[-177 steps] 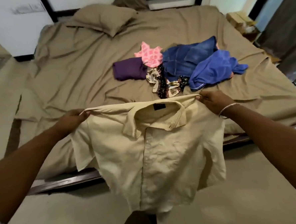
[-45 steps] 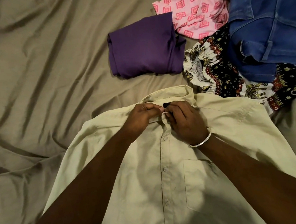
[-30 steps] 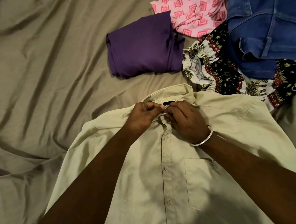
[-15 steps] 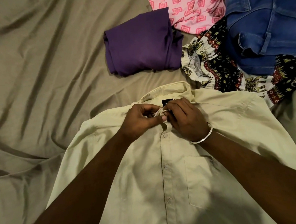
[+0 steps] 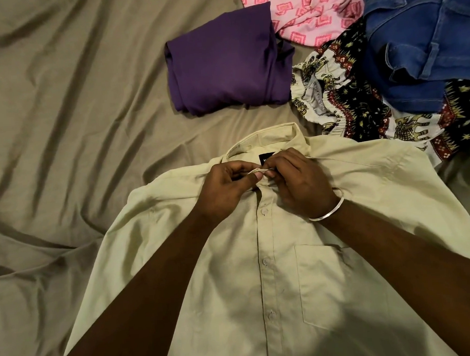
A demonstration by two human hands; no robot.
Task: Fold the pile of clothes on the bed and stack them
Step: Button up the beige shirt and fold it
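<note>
I have the cream shirt [image 5: 304, 297] lying face up on the bed [image 5: 60, 133], its button placket running straight down the middle toward me and its chest pocket on the right side of the picture. Both of my hands meet at the collar [image 5: 264, 137], just below the small black label. My left hand [image 5: 223, 189] has a narrow grip, thumb and curled fingers pinching the edge of the collar band at the neck opening, and my right hand [image 5: 300, 182] pinches the same bit of fabric from the other side, so the fingertips of the two hands nearly touch. A silver bangle [image 5: 329, 213] sits on my right wrist. Whether the top button is through its hole I cannot tell, since my fingers cover that spot. Beyond the collar, a purple garment [image 5: 226, 60] lies folded on the sheet, apart from the shirt. To its right is the loose pile: a pink patterned cloth [image 5: 311, 8], a blue denim piece [image 5: 426, 34], and a black and white elephant-print cloth [image 5: 361, 106] whose edge touches the shirt's shoulder.
</note>
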